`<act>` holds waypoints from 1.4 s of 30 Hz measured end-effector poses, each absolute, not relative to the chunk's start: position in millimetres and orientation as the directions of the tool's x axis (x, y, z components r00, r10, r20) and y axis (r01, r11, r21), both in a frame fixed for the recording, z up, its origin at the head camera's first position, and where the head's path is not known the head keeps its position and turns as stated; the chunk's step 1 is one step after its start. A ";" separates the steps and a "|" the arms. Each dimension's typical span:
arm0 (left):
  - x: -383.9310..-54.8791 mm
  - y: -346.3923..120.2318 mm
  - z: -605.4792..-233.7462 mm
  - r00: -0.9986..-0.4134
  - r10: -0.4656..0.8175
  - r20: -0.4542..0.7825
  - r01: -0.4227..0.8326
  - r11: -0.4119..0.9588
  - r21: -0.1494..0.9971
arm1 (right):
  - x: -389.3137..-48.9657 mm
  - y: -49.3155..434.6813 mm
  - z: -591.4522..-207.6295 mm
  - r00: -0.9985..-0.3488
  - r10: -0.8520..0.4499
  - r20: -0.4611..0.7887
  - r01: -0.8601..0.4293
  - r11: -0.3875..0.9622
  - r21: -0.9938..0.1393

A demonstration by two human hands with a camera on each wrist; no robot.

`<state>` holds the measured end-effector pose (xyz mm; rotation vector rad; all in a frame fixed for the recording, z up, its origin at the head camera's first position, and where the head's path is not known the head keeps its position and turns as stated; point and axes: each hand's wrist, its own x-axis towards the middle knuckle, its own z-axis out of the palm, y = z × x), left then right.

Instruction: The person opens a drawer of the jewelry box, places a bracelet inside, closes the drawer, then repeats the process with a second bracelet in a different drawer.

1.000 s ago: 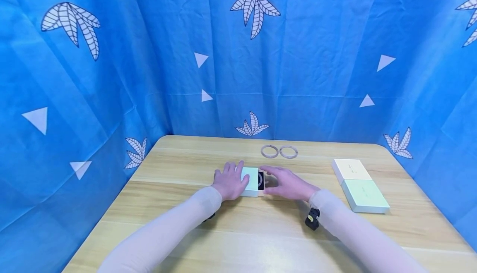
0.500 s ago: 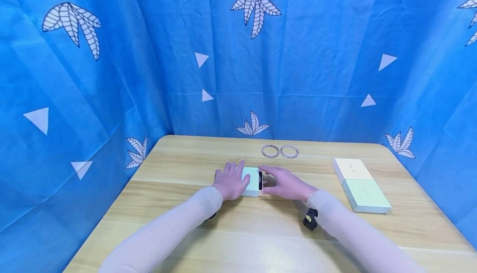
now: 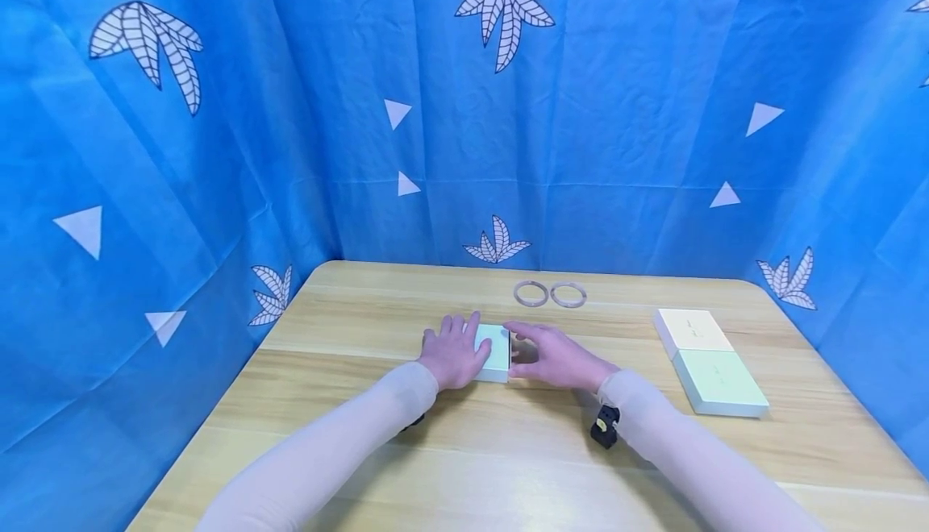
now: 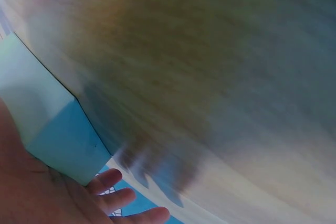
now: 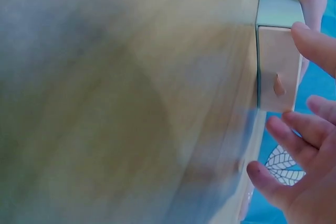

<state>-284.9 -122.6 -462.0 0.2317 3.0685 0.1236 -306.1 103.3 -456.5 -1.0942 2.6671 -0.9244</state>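
A small pale green slide-out box [image 3: 497,348] lies on the table, its cream drawer [image 5: 273,56] almost flush inside the green sleeve. A small ribbon tab [image 5: 279,85] shows on the drawer's end face. My left hand [image 3: 452,355] rests over the sleeve's left part with fingers extended and spread, and the palm lies against that end in the left wrist view. From the right, my right hand [image 3: 559,357] reaches the drawer end; its thumb and a finger touch opposite corners of the end face, and the other fingers are spread beside it.
Two thin purplish bangles [image 3: 531,306] lie side by side behind the box. To the right sit a cream box part [image 3: 689,329] and a green box part [image 3: 718,380], end to end. A blue patterned curtain [image 3: 617,113] surrounds the wooden table [image 3: 493,467].
The drawer has slid left into the green sleeve, hiding its dark interior and the ring-shaped item seen there. My right hand has followed it slightly; my left hand has stayed on the sleeve.
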 end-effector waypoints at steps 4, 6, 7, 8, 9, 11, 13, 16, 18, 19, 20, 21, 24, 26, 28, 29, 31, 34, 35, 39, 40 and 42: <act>-286.5 -122.6 -462.6 -0.987 0.155 -0.050 0.151 0.985 0.086 | -307.0 104.8 -456.1 -0.726 -0.676 0.124 -0.607 0.546 -0.577; -286.5 -122.6 -462.6 -0.987 0.154 -0.050 0.149 0.985 0.085 | -307.5 104.5 -456.4 -0.724 -0.677 0.130 -0.611 0.544 -0.575; -286.5 -122.6 -462.6 -0.987 0.153 -0.053 0.148 0.985 0.084 | -307.8 104.0 -456.6 -0.726 -0.675 0.133 -0.613 0.547 -0.571; -286.1 -122.5 -462.3 -0.987 0.153 -0.053 0.148 0.985 0.085 | -308.2 103.3 -456.8 -0.728 -0.671 0.137 -0.614 0.551 -0.565; -285.7 -122.5 -461.8 -0.987 0.152 -0.057 0.147 0.986 0.083 | -308.3 102.6 -456.8 -0.730 -0.669 0.143 -0.615 0.550 -0.566; -283.7 -122.2 -459.8 -0.987 0.149 -0.060 0.144 0.986 0.082 | -308.3 100.8 -456.7 -0.735 -0.662 0.150 -0.616 0.557 -0.558; -282.9 -122.2 -459.7 -0.987 0.147 -0.062 0.141 0.986 0.086 | -307.9 99.0 -456.2 -0.735 -0.660 0.157 -0.621 0.561 -0.547; -280.1 -121.6 -456.8 -0.988 0.146 -0.060 0.140 0.986 0.084 | -306.8 97.1 -455.3 -0.732 -0.662 0.160 -0.626 0.563 -0.539; -279.8 -121.4 -456.5 -0.987 0.148 -0.056 0.143 0.986 0.084 | -306.3 96.6 -454.7 -0.731 -0.663 0.163 -0.629 0.562 -0.537; -279.0 -121.1 -455.2 -0.987 0.148 -0.056 0.144 0.986 0.081 | -306.2 96.5 -454.5 -0.730 -0.663 0.164 -0.630 0.562 -0.535; -279.5 -121.1 -455.4 -0.987 0.148 -0.058 0.143 0.986 0.080 | -306.1 96.5 -454.4 -0.731 -0.662 0.163 -0.629 0.563 -0.535; -279.8 -121.0 -455.8 -0.987 0.148 -0.058 0.144 0.986 0.080 | -306.1 96.5 -454.2 -0.732 -0.662 0.162 -0.629 0.564 -0.534; -281.4 -121.1 -457.5 -0.987 0.149 -0.056 0.144 0.986 0.079 | -306.3 96.3 -454.2 -0.733 -0.662 0.158 -0.628 0.569 -0.530; -282.2 -121.2 -458.6 -0.987 0.147 -0.062 0.142 0.987 0.078 | -306.4 96.2 -454.1 -0.734 -0.660 0.157 -0.627 0.572 -0.529; -282.8 -121.2 -459.4 -0.987 0.146 -0.063 0.142 0.987 0.076 | -306.7 96.1 -454.2 -0.736 -0.658 0.158 -0.627 0.574 -0.527; -283.2 -121.3 -459.7 -0.987 0.145 -0.066 0.140 0.987 0.075 | -306.8 96.0 -454.0 -0.736 -0.657 0.161 -0.627 0.575 -0.525; -283.3 -121.3 -460.0 -0.988 0.142 -0.068 0.137 0.988 0.075 | -307.2 95.5 -453.8 -0.737 -0.656 0.164 -0.629 0.577 -0.521; -283.4 -121.2 -460.4 -0.988 0.144 -0.059 0.139 0.987 0.077 | -307.9 94.6 -453.7 -0.738 -0.655 0.163 -0.631 0.583 -0.512; -283.3 -121.2 -460.4 -0.988 0.145 -0.058 0.140 0.987 0.077 | -308.1 94.2 -453.7 -0.737 -0.655 0.166 -0.632 0.582 -0.511; -281.5 -121.5 -459.0 -0.987 0.149 -0.052 0.144 0.986 0.087 | -308.7 93.5 -454.2 -0.741 -0.654 0.155 -0.628 0.591 -0.506; -281.1 -121.7 -458.7 -0.987 0.151 -0.050 0.146 0.985 0.088 | -308.7 93.5 -454.6 -0.740 -0.654 0.158 -0.630 0.590 -0.505; -280.3 -121.7 -458.1 -0.987 0.154 -0.047 0.149 0.985 0.090 | -308.7 93.8 -455.1 -0.741 -0.654 0.154 -0.629 0.596 -0.499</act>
